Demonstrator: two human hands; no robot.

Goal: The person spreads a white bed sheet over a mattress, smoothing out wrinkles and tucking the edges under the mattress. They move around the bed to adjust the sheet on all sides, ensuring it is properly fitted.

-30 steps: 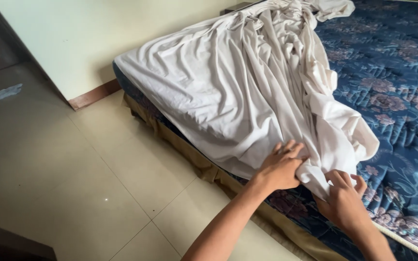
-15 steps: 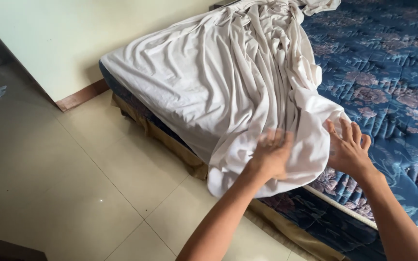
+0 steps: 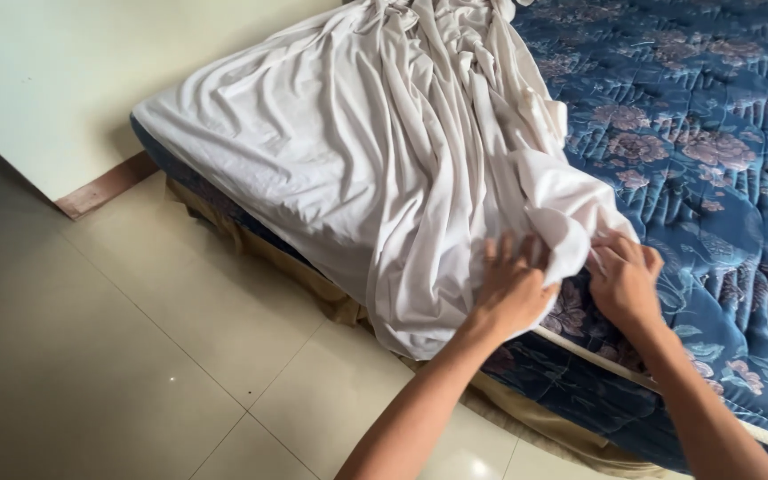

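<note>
White bed sheet (image 3: 357,151): lies bunched and heavily creased over the near corner of the mattress (image 3: 713,133), draping down the side toward the floor. Long folds run from the top of the frame to the edge nearest the person. One loose flap sits at the mattress edge, between the two hands.

Left hand (image 3: 513,289): palm down on the sheet's lower edge, fingers (image 3: 500,251) curled into the cloth, gripping it. Forearm reaches in from the bottom of the frame.

Right hand (image 3: 626,277): just beside the left, fingers closed and pinching the flap of the sheet where it meets the mattress top. The two hands are near each other, not touching.

Mattress: blue, quilted, floral pattern, bare on the right side. A pale piped seam runs along its edge. Below it a tan base (image 3: 313,284) shows along the side.

Surroundings: glossy cream floor tiles (image 3: 117,356); pale wall (image 3: 91,71) at upper left with a brown skirting board (image 3: 104,187).
</note>
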